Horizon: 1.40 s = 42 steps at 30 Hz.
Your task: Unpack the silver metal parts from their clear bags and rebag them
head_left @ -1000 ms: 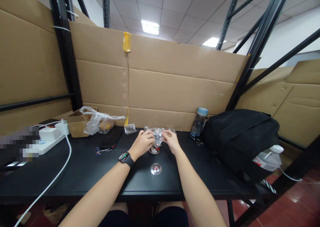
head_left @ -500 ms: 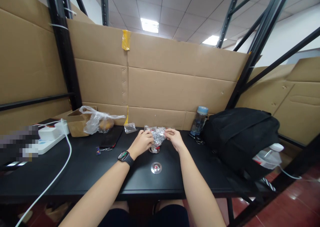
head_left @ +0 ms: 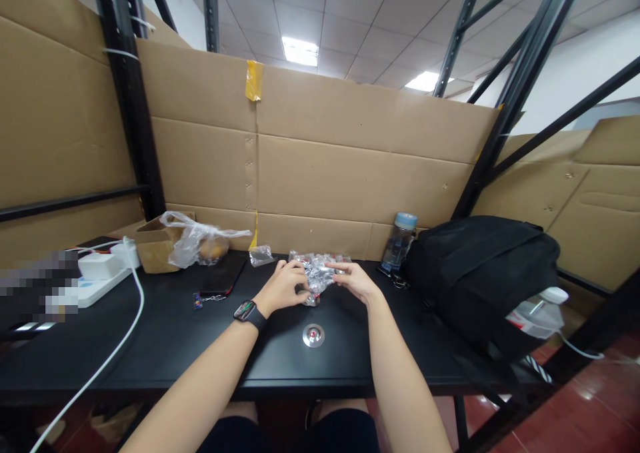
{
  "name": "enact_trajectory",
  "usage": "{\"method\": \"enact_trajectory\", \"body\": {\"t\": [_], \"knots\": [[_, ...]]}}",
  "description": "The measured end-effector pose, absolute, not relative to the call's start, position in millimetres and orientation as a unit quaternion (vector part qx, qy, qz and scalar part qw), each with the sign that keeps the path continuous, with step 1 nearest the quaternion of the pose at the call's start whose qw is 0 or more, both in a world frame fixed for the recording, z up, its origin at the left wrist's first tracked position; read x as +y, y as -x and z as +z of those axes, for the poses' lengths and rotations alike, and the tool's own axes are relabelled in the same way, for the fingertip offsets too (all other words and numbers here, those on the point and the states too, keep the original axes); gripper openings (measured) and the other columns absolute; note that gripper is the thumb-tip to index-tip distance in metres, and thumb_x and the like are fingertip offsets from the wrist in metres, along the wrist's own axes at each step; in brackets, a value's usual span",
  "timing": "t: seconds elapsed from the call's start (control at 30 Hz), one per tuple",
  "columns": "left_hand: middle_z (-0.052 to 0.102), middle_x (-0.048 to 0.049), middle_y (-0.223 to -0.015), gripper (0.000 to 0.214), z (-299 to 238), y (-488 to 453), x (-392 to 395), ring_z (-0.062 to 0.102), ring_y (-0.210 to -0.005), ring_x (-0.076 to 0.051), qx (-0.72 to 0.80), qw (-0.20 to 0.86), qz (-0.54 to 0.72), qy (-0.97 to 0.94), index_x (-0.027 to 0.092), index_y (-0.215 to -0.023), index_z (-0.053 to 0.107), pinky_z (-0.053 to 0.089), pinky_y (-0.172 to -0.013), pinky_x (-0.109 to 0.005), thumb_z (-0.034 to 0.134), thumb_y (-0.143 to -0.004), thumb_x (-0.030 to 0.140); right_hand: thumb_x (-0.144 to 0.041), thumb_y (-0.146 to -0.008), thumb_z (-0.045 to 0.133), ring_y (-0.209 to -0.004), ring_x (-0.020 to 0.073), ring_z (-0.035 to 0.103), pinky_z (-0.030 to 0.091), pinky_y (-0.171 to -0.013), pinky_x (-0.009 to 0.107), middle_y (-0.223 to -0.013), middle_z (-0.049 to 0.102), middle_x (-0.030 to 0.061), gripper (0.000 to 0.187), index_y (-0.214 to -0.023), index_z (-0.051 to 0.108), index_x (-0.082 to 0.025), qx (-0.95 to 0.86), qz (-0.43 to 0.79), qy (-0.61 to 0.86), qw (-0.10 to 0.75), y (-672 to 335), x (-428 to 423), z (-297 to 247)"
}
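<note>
A heap of crinkled clear plastic packets (head_left: 320, 274) lies between my hands near the back of the black table, with bits of silver and red showing through. My left hand (head_left: 286, 285), a dark watch on its wrist, is at the heap's left side. Its fingers are bent and the thumb stands apart from them, beside a shiny metal piece (head_left: 313, 300) that is partly hidden. On the other side, my right hand (head_left: 358, 282) reaches over the packets with its fingers apart. Closer to me, a round silver disc (head_left: 313, 335) with a red centre rests flat on the table.
A cardboard wall (head_left: 350, 180) closes off the back. To the left are a power strip (head_left: 103, 286), a small cardboard box (head_left: 156, 246), a tied plastic bag (head_left: 205, 243) and a black phone-like slab (head_left: 223, 273). A bottle (head_left: 399, 243) and a black backpack (head_left: 480, 273) stand right.
My right hand's fingers have spread and moved slightly over the plastic. My left thumb has come away from the fingers, lower, towards the metal piece. The disc in front has stayed put.
</note>
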<state>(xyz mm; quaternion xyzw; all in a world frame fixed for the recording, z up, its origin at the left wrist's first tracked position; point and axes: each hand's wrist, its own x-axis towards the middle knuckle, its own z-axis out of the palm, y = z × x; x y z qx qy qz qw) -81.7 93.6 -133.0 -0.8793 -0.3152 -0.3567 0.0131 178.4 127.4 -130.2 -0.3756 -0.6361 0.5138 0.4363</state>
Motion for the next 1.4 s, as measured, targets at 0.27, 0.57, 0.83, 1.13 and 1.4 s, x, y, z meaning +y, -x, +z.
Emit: {"method": "enact_trajectory", "body": {"t": [0.27, 0.57, 0.83, 1.13, 1.4], "knots": [[0.074, -0.0082, -0.109, 0.039, -143, 73, 113, 0.068, -0.103, -0.022, -0.351, -0.311, -0.556, 0.687, 0.018, -0.114, 0.068, 0.051, -0.093, -0.034, 0.064, -0.087, 0.046, -0.027, -0.071, 0.08, -0.066, 0.0126, 0.059, 0.048, -0.073, 0.027, -0.072, 0.069, -0.0011, 0.052, -0.122, 0.071, -0.019, -0.728, 0.502, 0.301, 0.355, -164, 115, -124], [0.078, -0.008, -0.089, 0.03, -150, 80, 121, 0.072, -0.085, -0.024, -0.396, -0.318, -0.534, 0.676, 0.017, -0.088, 0.077, 0.055, -0.081, -0.033, 0.074, -0.077, 0.044, -0.027, -0.063, 0.085, -0.071, 0.014, 0.068, 0.055, -0.071, 0.028, -0.103, 0.072, 0.0055, 0.053, -0.114, 0.072, -0.02, -0.674, 0.494, 0.33, 0.439, -154, 113, -122], [0.078, -0.0086, -0.089, 0.031, -149, 79, 122, 0.072, -0.085, -0.024, -0.393, -0.324, -0.547, 0.665, 0.017, -0.087, 0.077, 0.055, -0.081, -0.034, 0.075, -0.075, 0.045, -0.036, -0.065, 0.086, -0.069, 0.0171, 0.069, 0.056, -0.063, 0.028, -0.08, 0.071, 0.0034, 0.046, -0.104, 0.07, -0.018, -0.631, 0.502, 0.369, 0.463, -155, 120, -129], [0.078, -0.0089, -0.091, 0.032, -149, 79, 121, 0.071, -0.087, -0.024, -0.392, -0.333, -0.545, 0.662, 0.016, -0.089, 0.077, 0.055, -0.082, -0.033, 0.075, -0.075, 0.046, -0.035, -0.069, 0.082, -0.064, 0.0132, 0.063, 0.044, -0.056, 0.021, -0.076, 0.071, 0.0019, 0.043, -0.107, 0.069, -0.018, -0.669, 0.474, 0.363, 0.443, -156, 121, -129], [0.078, -0.0081, -0.091, 0.036, -153, 77, 122, 0.071, -0.086, -0.024, -0.401, -0.303, -0.555, 0.663, 0.016, -0.089, 0.078, 0.054, -0.079, -0.032, 0.069, -0.08, 0.05, -0.035, -0.068, 0.081, -0.058, 0.0117, 0.056, 0.037, -0.05, 0.021, -0.076, 0.07, 0.0008, 0.039, -0.102, 0.07, -0.019, -0.668, 0.449, 0.372, 0.461, -154, 125, -130]]}}
